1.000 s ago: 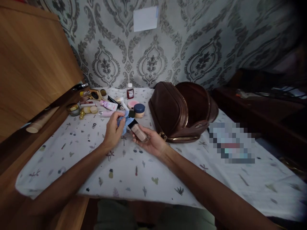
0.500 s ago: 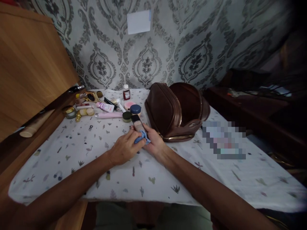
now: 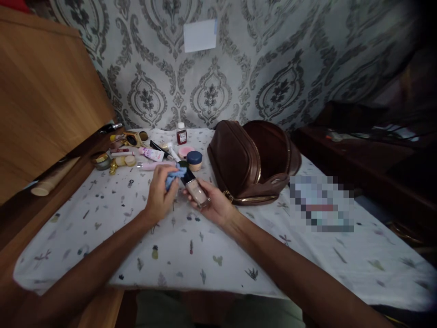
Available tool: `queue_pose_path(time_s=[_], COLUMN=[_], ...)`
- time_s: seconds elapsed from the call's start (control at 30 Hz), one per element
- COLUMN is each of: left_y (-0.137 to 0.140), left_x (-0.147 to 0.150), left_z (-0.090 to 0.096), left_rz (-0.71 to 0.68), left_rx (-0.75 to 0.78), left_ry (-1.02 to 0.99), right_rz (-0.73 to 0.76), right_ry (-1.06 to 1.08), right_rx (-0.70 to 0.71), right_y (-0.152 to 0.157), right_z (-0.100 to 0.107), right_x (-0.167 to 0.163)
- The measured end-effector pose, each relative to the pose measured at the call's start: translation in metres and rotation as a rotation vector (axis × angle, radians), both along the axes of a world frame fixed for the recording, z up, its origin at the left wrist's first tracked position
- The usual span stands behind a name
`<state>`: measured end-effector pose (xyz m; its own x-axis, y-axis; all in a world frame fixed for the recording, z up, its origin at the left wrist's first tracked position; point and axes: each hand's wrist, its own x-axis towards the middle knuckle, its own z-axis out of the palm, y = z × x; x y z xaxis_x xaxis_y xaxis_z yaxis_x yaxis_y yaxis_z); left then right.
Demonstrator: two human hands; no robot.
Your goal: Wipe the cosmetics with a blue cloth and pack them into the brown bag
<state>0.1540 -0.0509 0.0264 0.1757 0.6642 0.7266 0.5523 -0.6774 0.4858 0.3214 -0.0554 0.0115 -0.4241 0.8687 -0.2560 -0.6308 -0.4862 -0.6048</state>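
Observation:
My right hand (image 3: 216,202) is wrapped round a foundation bottle (image 3: 198,193), a clear bottle of beige liquid with a black cap, tilted up to the left. A crumpled blue cloth (image 3: 173,176) is pinched in my left hand (image 3: 160,191), close to the black cap; whether it touches the cap I cannot tell. Just behind the cloth, a dark green jar (image 3: 183,164) is partly hidden. Beside it stands a blue-lidded jar (image 3: 194,160). A brown toiletry bag (image 3: 235,159) lies unzipped to the right of the bottle.
Tubes, compacts and other cosmetics, including a pink-and-white tube (image 3: 152,154), lie at the back left. A small bottle of red liquid (image 3: 181,134) stands near the wall. A wooden cabinet (image 3: 51,91) bounds the left side. A blurred-out flat item (image 3: 321,205) lies at the right.
My left hand has moved the cloth from the bottle's body up and left to its cap. The bottle has shifted slightly down, its body now more exposed in my right hand.

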Motion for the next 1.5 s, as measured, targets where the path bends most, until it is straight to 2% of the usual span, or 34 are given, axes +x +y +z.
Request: queue_pose_path(time_s=[0.1, 0.2, 0.33, 0.43, 0.57, 0.7, 0.9, 1.0, 1.1, 1.27, 1.4, 1.5], left_y=[0.009, 0.013, 0.010, 0.006, 0.000, -0.002, 0.002, 0.005, 0.011, 0.022, 0.028, 0.031], left_x=[-0.005, -0.006, -0.004, -0.001, 0.005, 0.010, 0.010, 0.008, 0.005, -0.005, -0.014, -0.016], left_z=[0.003, 0.002, -0.001, -0.003, -0.006, -0.012, -0.021, -0.025, -0.028, -0.033, -0.033, -0.034], left_rz=[-0.037, -0.103, 0.002, 0.034, -0.005, -0.112, -0.130, -0.075, -0.043, -0.106, -0.178, -0.175], left_rx=[-0.213, -0.329, -0.389, -0.410, -0.296, -0.300, -0.507, -0.588, -0.646, -0.654, -0.656, -0.658], left_ry=[-0.034, -0.008, -0.140, -0.211, -0.094, 0.053, 0.086, 0.042, 0.001, -0.002, 0.075, 0.135], right_rz=[0.055, 0.069, 0.077, 0.022, -0.166, -0.277, -0.338, -0.368, -0.370, -0.356, -0.393, -0.402], right_ry=[-0.054, -0.067, -0.043, -0.009, 0.048, 0.088, 0.097, 0.019, -0.079, -0.327, -0.531, -0.570], right_rx=[0.117, 0.141, 0.115, 0.056, -0.011, 0.057, 0.183, 0.233, 0.355, 0.554, 0.602, 0.583], right_y=[-0.005, -0.006, -0.006, -0.004, 0.001, 0.001, 0.001, 0.005, 0.007, 0.006, 0.006, 0.005], right_z=[-0.001, -0.003, -0.002, -0.001, -0.006, -0.011, -0.018, -0.025, -0.030, -0.026, -0.017, -0.010], right_x=[-0.001, -0.003, -0.004, -0.007, -0.010, -0.014, -0.020, -0.023, -0.020, -0.005, 0.005, 0.008])
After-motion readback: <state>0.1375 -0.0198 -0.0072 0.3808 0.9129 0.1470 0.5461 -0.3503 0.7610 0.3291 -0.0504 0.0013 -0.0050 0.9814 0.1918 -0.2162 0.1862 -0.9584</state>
